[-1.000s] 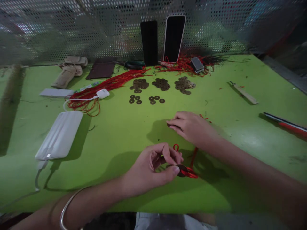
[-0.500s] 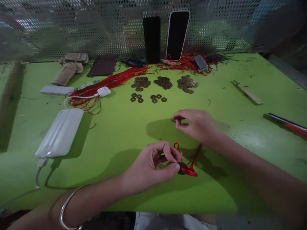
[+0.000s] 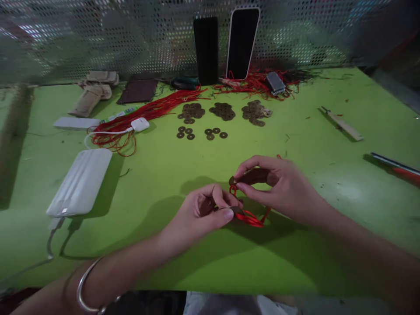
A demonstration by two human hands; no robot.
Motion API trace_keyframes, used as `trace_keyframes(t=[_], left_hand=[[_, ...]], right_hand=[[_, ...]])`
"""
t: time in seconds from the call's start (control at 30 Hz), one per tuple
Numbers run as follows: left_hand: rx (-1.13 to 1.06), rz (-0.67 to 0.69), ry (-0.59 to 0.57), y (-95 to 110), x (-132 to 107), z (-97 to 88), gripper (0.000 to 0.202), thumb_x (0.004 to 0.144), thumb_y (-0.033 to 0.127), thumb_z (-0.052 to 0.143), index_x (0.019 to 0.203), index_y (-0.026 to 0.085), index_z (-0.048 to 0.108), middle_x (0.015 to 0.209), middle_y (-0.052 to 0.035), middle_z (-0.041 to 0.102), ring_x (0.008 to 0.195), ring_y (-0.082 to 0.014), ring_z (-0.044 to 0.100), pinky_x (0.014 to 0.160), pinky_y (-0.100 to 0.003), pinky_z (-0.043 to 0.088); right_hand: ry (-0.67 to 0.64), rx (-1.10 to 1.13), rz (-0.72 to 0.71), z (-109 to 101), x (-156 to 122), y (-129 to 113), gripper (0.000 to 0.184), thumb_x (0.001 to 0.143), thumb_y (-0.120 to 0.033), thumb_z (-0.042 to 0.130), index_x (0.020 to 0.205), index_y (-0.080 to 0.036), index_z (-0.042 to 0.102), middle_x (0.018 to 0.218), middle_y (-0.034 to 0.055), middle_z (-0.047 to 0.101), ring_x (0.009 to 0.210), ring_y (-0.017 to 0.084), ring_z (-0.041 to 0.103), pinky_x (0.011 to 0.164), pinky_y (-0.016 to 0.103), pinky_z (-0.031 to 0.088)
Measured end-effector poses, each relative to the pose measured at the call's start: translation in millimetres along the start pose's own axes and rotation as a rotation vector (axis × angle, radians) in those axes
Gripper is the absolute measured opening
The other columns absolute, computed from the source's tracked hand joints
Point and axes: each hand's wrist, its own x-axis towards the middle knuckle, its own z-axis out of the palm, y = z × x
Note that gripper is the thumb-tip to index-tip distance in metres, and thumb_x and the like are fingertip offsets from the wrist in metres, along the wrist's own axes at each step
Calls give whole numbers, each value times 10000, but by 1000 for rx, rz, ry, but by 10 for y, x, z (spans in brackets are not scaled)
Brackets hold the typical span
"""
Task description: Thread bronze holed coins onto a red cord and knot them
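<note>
My left hand (image 3: 200, 214) pinches a dark round coin tied with red cord (image 3: 251, 217) just above the green table (image 3: 197, 262). My right hand (image 3: 278, 186) pinches another small brown coin (image 3: 232, 180) between thumb and forefinger, right above the cord's small loop and close to my left fingertips. The red cord runs under my right hand. A metal bangle sits on my left wrist.
Three heaps of coins (image 3: 223, 111) and two small groups (image 3: 200, 132) lie further back. A bundle of red cords (image 3: 144, 116), a white power bank (image 3: 80, 181), a white earbud case (image 3: 140, 124), two upright phones (image 3: 225, 46), a wooden-handled tool (image 3: 343, 124) and a pen (image 3: 393, 164) lie around.
My right hand picked a coin off the table and brought it back toward my left hand. The left hand rose slightly with its coin and cord.
</note>
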Motion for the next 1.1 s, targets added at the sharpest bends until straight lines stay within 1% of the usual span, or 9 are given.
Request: trace_keyframes(t=[0.1,0.2,0.3,0.47,0.63,0.73,0.83,1.0,1.1], left_hand=[[-68,1,8,8,12,-2,228,761,202,678,673,153,474,808,-4,608,780,-103,591,654,-203,456],[-129,-17,27,20,20,9,223,747,190,691,665,147,488,786,7,608,716,-72,570,623,-174,438],[-177,-36,36,34,17,17,223,737,187,700,654,141,498,761,20,603,678,-58,559,632,-171,437],[-217,-87,13,48,1,15,223,723,202,714,667,145,506,791,2,621,739,-85,577,661,-190,439],[-255,-88,21,28,-4,-7,227,717,222,720,672,152,509,786,2,614,746,-88,576,596,-164,400],[-242,-102,20,16,-6,-20,224,724,232,715,678,156,509,803,-2,617,727,-85,568,551,-162,364],[-216,-125,30,19,-9,-19,252,703,256,734,670,156,505,793,0,611,698,-82,542,540,-172,341],[-193,-155,32,47,-12,14,269,694,241,733,659,152,482,783,4,609,716,-96,563,629,-204,405],[-142,-124,17,50,-10,24,264,713,240,720,664,150,476,755,8,594,715,-94,568,639,-204,425]], right_hand=[[-26,-16,-43,5,-28,-3,130,756,-146,637,875,-197,636,870,16,666,774,131,665,738,261,580],[-65,-31,-89,-2,-38,7,162,766,-120,615,899,-200,659,914,22,657,808,124,655,759,249,572],[-101,-4,-84,-10,-35,9,193,776,-122,610,932,-219,673,938,24,659,832,130,655,778,254,574],[-113,49,-57,-23,-21,3,150,785,-177,644,918,-230,688,925,16,658,810,114,656,766,228,573],[-125,47,-62,-43,-15,-5,167,787,-167,642,932,-226,700,940,25,670,824,119,658,762,233,571],[-114,29,-87,-49,-14,-4,165,785,-155,644,919,-225,709,919,20,679,812,109,655,746,217,565],[-101,0,-120,-51,-14,5,165,778,-146,651,902,-234,716,890,10,686,799,104,655,722,210,562],[-82,-36,-145,-42,-22,13,131,764,-134,658,851,-213,715,851,7,685,761,100,651,688,205,554],[-86,-13,-116,-16,-32,0,134,751,-96,646,822,-198,693,839,8,672,766,104,646,690,210,549]])
